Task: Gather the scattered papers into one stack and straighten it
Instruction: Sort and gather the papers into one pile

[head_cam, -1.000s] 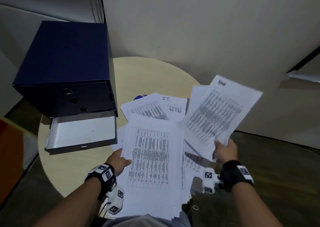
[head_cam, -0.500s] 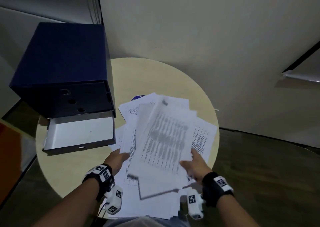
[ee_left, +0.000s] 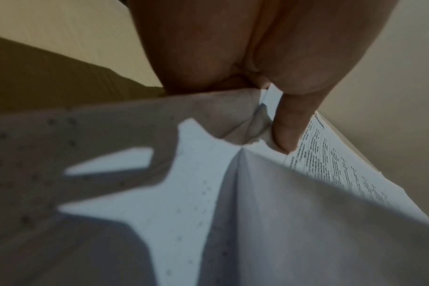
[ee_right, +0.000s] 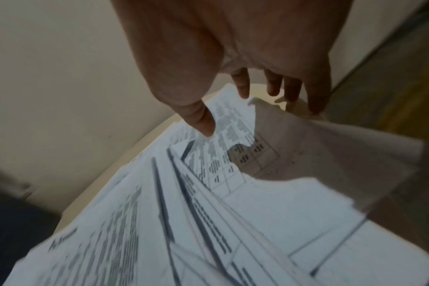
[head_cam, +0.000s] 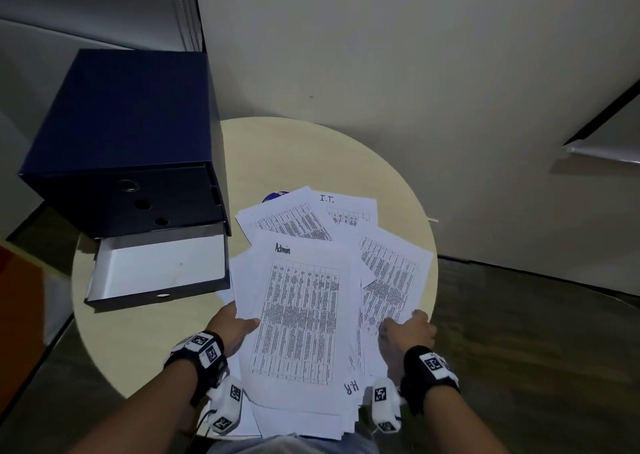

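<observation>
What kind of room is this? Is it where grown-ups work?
Probably an office. Printed sheets headed "Admin" and "I.T." lie spread over a small round table, beside a dark blue file box with its bottom drawer open.

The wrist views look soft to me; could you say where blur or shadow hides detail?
Left wrist: the papers are soft, under a dark hand shadow. Right wrist: the near sheets smear, print readable only below the right hand. Head: sharp, dim.

Your papers (head_cam: 298, 318) thin matt white printed sheets, your table (head_cam: 311, 155) smooth pale wood-look laminate, your box (head_cam: 128, 117) dark blue matt card, its drawer (head_cam: 156, 266) white inside, your wristbands (head_cam: 426, 370) black cloth.
</observation>
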### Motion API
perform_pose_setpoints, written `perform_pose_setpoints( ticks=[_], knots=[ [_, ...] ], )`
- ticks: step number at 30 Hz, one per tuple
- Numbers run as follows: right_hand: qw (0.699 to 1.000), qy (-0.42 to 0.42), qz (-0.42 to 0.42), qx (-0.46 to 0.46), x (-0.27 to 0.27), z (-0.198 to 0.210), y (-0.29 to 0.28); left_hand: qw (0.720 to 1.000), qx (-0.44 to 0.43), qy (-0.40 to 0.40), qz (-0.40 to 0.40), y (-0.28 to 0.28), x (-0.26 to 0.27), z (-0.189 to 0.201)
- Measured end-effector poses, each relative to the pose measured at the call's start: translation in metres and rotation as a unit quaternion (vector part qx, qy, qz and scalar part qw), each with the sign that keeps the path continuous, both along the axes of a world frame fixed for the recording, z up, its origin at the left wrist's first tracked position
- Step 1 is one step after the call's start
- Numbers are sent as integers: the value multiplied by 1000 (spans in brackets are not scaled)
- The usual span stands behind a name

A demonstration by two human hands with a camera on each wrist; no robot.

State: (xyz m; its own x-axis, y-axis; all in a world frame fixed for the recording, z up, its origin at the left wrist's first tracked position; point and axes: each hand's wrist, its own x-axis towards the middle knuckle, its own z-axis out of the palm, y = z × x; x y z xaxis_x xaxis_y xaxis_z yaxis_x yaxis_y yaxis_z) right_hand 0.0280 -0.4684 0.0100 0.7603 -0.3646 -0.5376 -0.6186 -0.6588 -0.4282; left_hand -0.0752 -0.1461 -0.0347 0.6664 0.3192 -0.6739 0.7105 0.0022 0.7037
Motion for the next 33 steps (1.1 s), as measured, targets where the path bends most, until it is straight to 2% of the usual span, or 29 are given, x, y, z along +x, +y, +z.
perform_pose_setpoints(
  ticks=[2,11,17,23,26,28,33],
  knots=[
    [999,8,-40,17,6,-6,-8,1000,2,2,0,0,1,-6],
    [991,31,-87,100,12,-25,-2,1000,-19,-15,14,1,3,-10],
    [981,-4,-106,162,15,-45,-12,1000,-19,-18,10,2,3,-13],
    [983,-48,-114,139,18,-21,-31,1000,-24,-16,6,5,3,-20],
    [977,-25,-129,169,23,-17,-48,999,-27,-18,8,9,3,-24],
    [978,-2,-111,177,22,-12,-58,999,-38,-17,14,11,4,-27],
    [970,-34,-111,212,31,-6,-77,998,-47,-21,18,9,6,-29]
  ],
)
